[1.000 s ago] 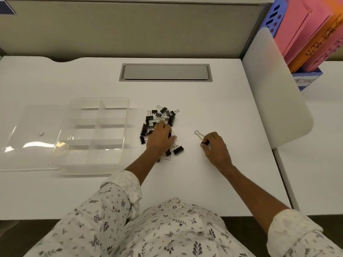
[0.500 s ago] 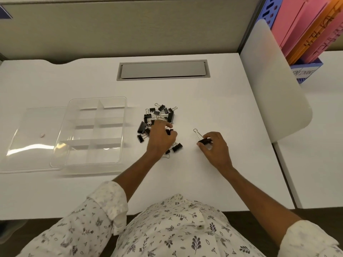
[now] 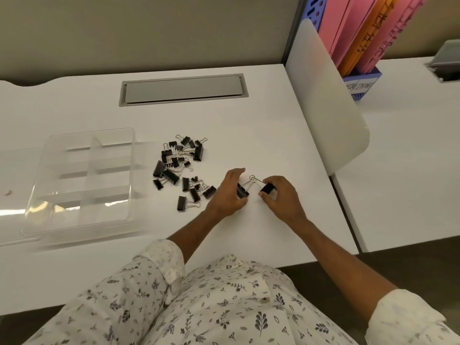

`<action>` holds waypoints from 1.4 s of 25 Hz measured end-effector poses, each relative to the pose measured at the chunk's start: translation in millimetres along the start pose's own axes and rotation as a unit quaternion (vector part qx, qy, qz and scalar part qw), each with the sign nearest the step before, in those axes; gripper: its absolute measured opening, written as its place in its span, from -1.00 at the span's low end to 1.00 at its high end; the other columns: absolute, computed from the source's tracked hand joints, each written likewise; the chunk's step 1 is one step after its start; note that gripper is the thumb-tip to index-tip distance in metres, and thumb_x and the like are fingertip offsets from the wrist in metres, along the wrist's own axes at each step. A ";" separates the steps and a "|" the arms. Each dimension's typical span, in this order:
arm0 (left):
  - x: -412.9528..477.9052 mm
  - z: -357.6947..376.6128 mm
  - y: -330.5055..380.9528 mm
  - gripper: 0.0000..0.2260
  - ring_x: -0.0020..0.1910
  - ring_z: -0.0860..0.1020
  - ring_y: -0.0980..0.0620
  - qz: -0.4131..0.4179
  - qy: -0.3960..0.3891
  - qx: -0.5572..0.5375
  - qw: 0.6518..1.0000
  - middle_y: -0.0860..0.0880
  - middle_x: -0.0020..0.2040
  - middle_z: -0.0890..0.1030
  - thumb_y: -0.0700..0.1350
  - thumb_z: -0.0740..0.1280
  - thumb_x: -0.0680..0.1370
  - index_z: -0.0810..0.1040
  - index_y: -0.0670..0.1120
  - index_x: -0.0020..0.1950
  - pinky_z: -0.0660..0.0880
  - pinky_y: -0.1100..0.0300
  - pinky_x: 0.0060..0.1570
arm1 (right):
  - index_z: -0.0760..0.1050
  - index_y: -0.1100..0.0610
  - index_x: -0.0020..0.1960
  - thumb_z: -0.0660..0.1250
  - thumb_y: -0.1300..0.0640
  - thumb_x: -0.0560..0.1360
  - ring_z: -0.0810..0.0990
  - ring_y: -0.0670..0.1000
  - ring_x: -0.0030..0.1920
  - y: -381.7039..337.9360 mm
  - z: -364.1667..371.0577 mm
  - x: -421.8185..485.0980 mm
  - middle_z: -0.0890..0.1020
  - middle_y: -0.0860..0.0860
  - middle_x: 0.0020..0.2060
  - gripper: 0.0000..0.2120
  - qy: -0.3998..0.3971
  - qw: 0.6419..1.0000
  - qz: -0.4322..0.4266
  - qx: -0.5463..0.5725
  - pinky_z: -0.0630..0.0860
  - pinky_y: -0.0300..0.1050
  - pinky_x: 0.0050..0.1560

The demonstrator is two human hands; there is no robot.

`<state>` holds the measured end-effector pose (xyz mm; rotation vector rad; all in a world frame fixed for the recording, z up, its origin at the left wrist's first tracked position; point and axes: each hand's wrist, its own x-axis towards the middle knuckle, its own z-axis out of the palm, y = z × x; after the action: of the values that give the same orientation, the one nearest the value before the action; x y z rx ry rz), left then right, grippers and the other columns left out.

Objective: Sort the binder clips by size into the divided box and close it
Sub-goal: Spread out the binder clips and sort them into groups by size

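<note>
Two hands are in view on the white desk (image 3: 261, 125), close together but not touching. The left hand (image 3: 227, 195) pinches one black binder clip (image 3: 242, 191) between thumb and fingers. The right hand (image 3: 280, 195) pinches a second black clip (image 3: 267, 188) in the same way. The wire handles of these two clips (image 3: 253, 180) meet or cross between the hands; whether they are hooked together cannot be told.

The remaining clips lie in one loose pile (image 3: 181, 168) on the desk, left of the hands and just right of the box. The count is uncertain because they overlap: roughly twenty, in at least two sizes. Several larger ones lie at the pile's left and near edges, and smaller ones cluster in its far part. One large clip (image 3: 183, 203) lies a little apart at the near edge.

One clear divided box (image 3: 82, 180) stands at the desk's left, open. Six compartments can be counted, in two columns of three, and no clips show in them. Its clear lid (image 3: 15, 195) lies flat to its left; whether it is hinged to the box cannot be told.

One grey cable hatch (image 3: 183, 92) is set into the far part of the desk. One white divider panel (image 3: 326, 95) stands at the desk's right edge.
</note>
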<state>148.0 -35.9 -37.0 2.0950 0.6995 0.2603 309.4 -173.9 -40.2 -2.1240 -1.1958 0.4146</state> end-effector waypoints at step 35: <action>-49.5 -139.9 -99.6 -0.47 0.47 0.40 -0.15 -0.136 0.130 0.275 0.943 -0.11 0.34 0.60 0.13 0.48 0.48 0.55 -0.10 0.36 0.30 -0.12 0.47 | 0.50 0.17 0.31 0.40 0.12 0.55 0.36 0.17 0.46 -104.2 106.5 126.7 0.38 0.14 0.46 -0.65 -0.155 0.951 -0.202 -0.176 0.42 0.11 0.38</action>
<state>9.5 77.0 -31.8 2.4694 1.3331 0.2032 251.1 12.8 -42.3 -2.0695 -1.9669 0.3750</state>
